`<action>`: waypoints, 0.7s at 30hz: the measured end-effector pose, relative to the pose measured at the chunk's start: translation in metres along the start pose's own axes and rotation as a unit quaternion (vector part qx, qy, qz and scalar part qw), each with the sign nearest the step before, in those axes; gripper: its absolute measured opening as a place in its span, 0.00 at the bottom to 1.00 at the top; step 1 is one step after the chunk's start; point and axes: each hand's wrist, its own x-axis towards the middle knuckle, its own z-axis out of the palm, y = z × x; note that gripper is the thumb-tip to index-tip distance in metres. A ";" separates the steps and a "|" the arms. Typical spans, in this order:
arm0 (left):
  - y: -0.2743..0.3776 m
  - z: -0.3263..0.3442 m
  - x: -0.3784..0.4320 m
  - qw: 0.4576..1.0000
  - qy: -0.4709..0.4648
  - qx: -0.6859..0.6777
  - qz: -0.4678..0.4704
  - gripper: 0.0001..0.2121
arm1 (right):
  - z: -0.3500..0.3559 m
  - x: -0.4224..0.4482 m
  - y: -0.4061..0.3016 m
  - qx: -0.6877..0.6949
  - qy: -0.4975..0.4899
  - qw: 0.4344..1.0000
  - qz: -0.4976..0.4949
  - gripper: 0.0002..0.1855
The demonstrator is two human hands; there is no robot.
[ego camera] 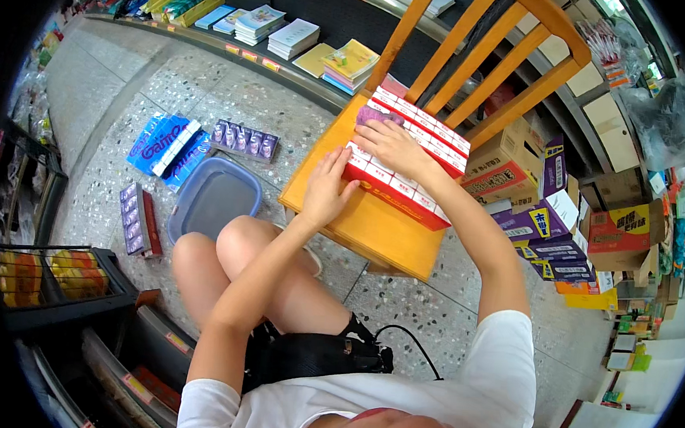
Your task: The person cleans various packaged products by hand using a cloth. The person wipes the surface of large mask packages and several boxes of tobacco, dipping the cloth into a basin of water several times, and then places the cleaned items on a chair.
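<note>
A block of small red-and-white cartons point(402, 186) lies on the seat of a wooden chair point(309, 177). My right hand point(390, 144) rests on the carton tops, its fingertips at a crumpled purple cloth point(376, 116); how firmly it holds the cloth cannot be told. At the near left corner of the block is my left hand point(327, 187), fingers apart, touching the side and edge of the cartons. Behind them, more cartons of the same kind reach toward the slatted chair back point(443, 56).
On the floor to the left are a blue plastic basin point(255, 203), a blue plastic package point(148, 146) and purple packs point(244, 141), point(133, 217). Shelves with booklets point(293, 37) run behind the chair. Cardboard boxes point(510, 164) stand right of it.
</note>
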 end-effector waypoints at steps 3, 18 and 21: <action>-0.001 -0.003 -0.001 1.000 -0.001 0.000 0.023 0.31 | 0.028 0.006 0.023 -0.187 0.004 0.982 -0.009 0.18; 0.006 -0.017 -0.003 0.997 0.004 0.064 0.036 0.31 | 0.047 -0.028 0.031 -0.122 -0.205 0.969 -0.070 0.15; 0.009 -0.014 -0.002 0.997 0.010 0.065 0.035 0.32 | 0.031 -0.051 0.036 -0.083 -0.184 0.977 -0.063 0.16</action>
